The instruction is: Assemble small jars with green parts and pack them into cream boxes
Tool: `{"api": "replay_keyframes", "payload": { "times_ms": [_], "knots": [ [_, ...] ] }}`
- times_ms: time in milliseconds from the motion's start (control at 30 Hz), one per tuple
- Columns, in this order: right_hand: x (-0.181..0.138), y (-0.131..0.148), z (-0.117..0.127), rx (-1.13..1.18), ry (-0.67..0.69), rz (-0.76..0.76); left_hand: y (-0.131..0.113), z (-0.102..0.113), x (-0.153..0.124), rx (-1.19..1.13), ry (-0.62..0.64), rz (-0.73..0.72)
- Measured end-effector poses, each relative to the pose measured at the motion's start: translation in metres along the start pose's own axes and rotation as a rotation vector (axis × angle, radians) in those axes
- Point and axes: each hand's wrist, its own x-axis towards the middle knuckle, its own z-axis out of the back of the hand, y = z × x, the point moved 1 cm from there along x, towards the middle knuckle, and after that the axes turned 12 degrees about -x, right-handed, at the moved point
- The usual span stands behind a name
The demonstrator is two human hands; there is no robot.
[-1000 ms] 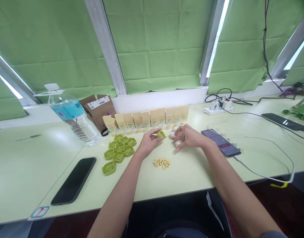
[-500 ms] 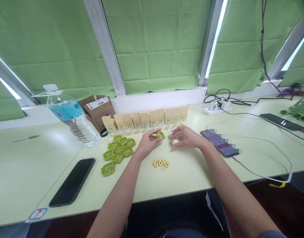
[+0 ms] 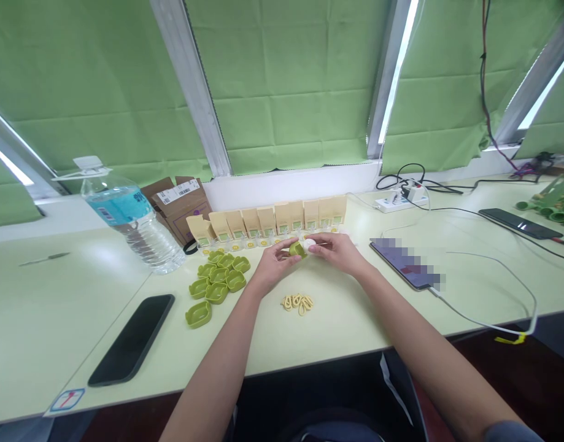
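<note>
Between your hands: a green case (image 3: 296, 249) and a white piece (image 3: 310, 245) fill the gap from left hand (image 3: 273, 265) to right hand (image 3: 339, 253).
Toward you: yellow loops (image 3: 297, 302) lie low in a small heap; bare table (image 3: 341, 322) offers a way around them, between your forearms.
Left: clustered green cases (image 3: 218, 291) crowd your left hand; a black phone (image 3: 132, 339) lies nearer you, with open tabletop between it and your forearm.
Far side: upright tan cards (image 3: 266, 220) form a wall just beyond your fingers; a bottle (image 3: 143, 230) blocks the far left.
Right: an open strip, then a charging phone (image 3: 399, 267) and its trailing white cable (image 3: 479, 326).
</note>
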Motion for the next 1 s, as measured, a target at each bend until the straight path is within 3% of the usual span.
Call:
{"api": "replay_keyframes", "payload": {
  "times_ms": [833,1000],
  "knots": [
    [-0.001,0.006,-0.016,0.103,-0.011,-0.095,0.004,0.003,0.002,0.052,-0.057,-0.035],
    [-0.002,0.005,-0.021,0.078,-0.013,-0.072,0.008,0.004,0.002,0.017,-0.020,-0.013]
  ]
}}
